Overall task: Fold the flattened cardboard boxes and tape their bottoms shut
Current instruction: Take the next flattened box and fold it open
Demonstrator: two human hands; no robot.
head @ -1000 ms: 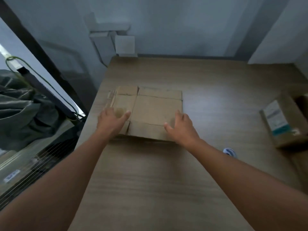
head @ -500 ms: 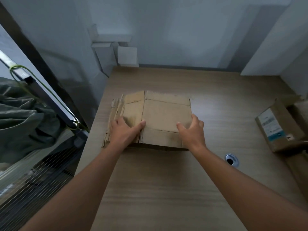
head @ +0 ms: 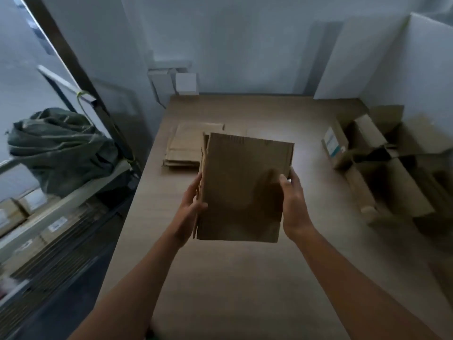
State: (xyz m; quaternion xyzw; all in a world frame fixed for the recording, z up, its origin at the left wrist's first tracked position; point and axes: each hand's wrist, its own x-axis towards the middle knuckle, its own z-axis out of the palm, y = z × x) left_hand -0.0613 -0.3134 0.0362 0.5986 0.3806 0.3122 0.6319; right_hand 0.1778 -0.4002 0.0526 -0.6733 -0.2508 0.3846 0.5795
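Now my left hand [head: 190,209] and right hand [head: 294,207] grip one flattened box [head: 242,190] by its sides, unopened and untaped; more flats [head: 186,146] wait just beyond.

One view only: your head camera looks forward and down across the table [head: 232,278], wide-angle, close enough that your arms [head: 343,276] fill the bottom edge, with the far wall [head: 245,45] up top.

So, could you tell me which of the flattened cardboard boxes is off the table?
The flattened box held at its side edges by the left hand and right hand; the others lie in a stack on the table behind it.
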